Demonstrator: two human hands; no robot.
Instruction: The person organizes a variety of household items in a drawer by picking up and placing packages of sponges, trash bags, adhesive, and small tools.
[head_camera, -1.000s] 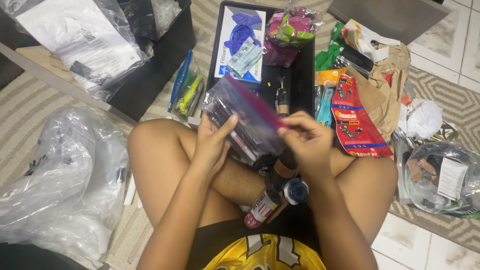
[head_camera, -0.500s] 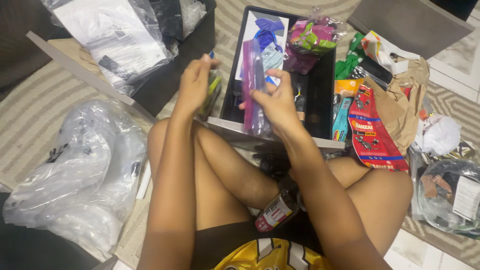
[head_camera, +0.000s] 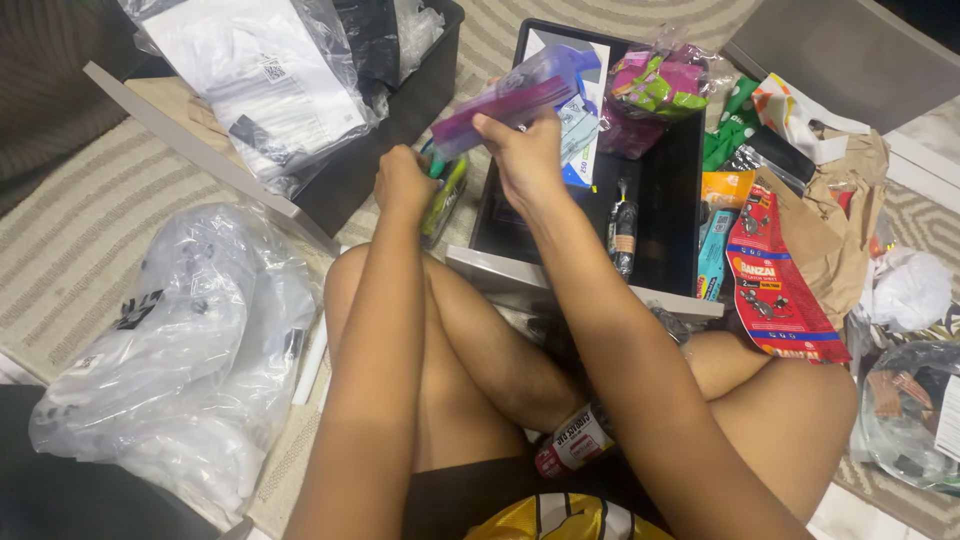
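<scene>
right hand (head_camera: 525, 160) clamped on zip bag (head_camera: 510, 98), long axis tilted up toward upper right, contents indistinct, left hand (head_camera: 402, 185) closed on highlighter pack (head_camera: 443, 195), mostly hidden

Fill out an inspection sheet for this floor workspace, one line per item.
Surface: striped rug and pale tiles.
Job's things: zip bag with purple seal held over black bin; bag of markers beside the bin.
Clutter: clear plastic bags, brown paper bag, red trap packet, bottle on lap.
Hands: right hand grips zip bag; left hand on marker bag.
Cables: nothing seen.
Surroundings: second dark bin.
</scene>
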